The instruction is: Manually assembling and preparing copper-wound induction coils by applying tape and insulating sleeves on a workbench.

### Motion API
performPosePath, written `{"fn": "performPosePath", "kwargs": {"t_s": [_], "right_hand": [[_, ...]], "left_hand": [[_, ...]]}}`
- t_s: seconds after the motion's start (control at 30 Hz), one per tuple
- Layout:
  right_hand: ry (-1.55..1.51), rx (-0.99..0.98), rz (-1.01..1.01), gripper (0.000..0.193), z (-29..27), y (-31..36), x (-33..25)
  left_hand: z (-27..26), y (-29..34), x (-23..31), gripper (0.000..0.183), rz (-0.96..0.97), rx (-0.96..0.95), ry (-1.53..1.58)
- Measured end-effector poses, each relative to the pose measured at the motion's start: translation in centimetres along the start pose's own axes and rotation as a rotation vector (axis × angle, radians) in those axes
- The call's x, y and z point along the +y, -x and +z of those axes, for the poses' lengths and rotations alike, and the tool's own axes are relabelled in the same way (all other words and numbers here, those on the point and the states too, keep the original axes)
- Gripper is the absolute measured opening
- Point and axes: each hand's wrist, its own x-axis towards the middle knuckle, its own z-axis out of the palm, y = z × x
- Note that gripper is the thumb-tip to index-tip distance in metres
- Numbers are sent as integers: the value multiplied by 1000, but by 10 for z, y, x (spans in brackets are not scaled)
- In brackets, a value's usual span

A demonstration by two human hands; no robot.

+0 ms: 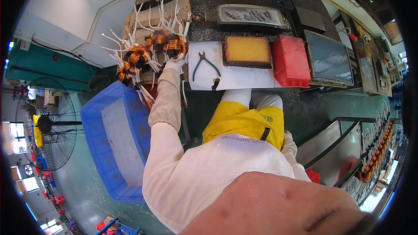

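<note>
My left hand [175, 64], in a white glove, reaches to the heap at the bench's left end. Its fingers close on the near edge of a toroidal coil [175, 46], a black ring wound with copper wire. More such coils [138, 55] lie beside it, with white-sleeved leads [152, 15] sticking out in several directions. Down at my right side, next to the yellow apron [244, 124], is my right hand [288, 139]; its fingers are mostly hidden. Diagonal cutters [205, 64] with dark green handles lie on a white sheet [198, 52], right of the left hand.
A yellow block in a dark frame [248, 49], a red bin [292, 61] and a grey-topped tray [250, 16] stand on the bench. A blue crate [114, 139] is on the left, by a fan [45, 124]. At right, a rack [372, 165] holds a row of coils.
</note>
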Motion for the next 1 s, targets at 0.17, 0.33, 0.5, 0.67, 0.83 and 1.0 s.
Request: {"fn": "performPosePath", "kwargs": {"t_s": [0.17, 0.33, 0.5, 0.67, 0.83, 1.0], "right_hand": [[-102, 214, -31, 44, -39, 2, 6], [-218, 130, 38, 35, -93, 41, -26], [-485, 10, -189, 33, -104, 82, -116], [-831, -208, -505, 35, -69, 128, -242], [-665, -577, -689, 48, -20, 178, -365], [-809, -777, -884, 65, 21, 227, -440]], "left_hand": [[5, 3, -16, 45, -4, -77, 440], [9, 46, -8, 29, 35, 74, 685], [-2, 104, 15, 33, 82, 149, 794], [-10, 172, 38, 21, 100, 150, 779], [-10, 238, 62, 19, 220, 68, 733], [-4, 269, 95, 26, 618, 72, 235]]}}
